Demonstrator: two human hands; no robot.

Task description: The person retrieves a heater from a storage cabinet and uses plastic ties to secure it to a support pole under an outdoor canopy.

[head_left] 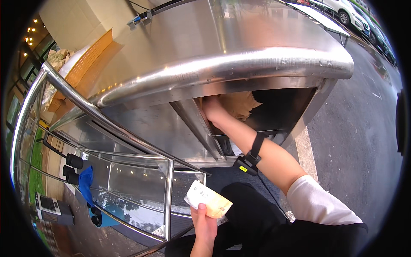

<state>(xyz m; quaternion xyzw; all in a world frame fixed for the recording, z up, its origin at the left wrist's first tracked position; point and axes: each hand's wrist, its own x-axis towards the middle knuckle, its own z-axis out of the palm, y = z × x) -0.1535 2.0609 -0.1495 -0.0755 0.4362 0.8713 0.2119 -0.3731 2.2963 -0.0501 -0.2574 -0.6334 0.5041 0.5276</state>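
White and yellow, a small flat packet (208, 199) is pinched at its lower edge by a person's left hand (205, 226), the thumb pressed on its printed face. The packet is tilted, raised above the person's lap, outside a stainless-steel counter (265, 36).

The right hand (212, 110) reaches into a dark, open-fronted compartment (295, 105) beneath the counter's rounded edge; its fingers are hidden, and whether they grip anything cannot be told. Just beside it, crumpled brown paper (239, 106) with a ragged edge shows in the opening. On the right forearm, a black strap carries a small black device (247, 165) with a yellow-green patch, and a thin dark cable runs down toward the black trousers (252, 205). A white sleeve (319, 201) covers the upper arm.

To the left, a tubular metal railing (169, 199) angles along the counter's front. A blue cloth (86, 184) hangs at its far side, near black cylindrical objects (74, 161) and a grey boxy unit (53, 209). On the counter's left end sits an orange woven-look basket (87, 58) holding crumpled wrapping.

Beyond the counter to the right, grey pavement (346, 124) stretches toward a white car (347, 16) and darker vehicles.
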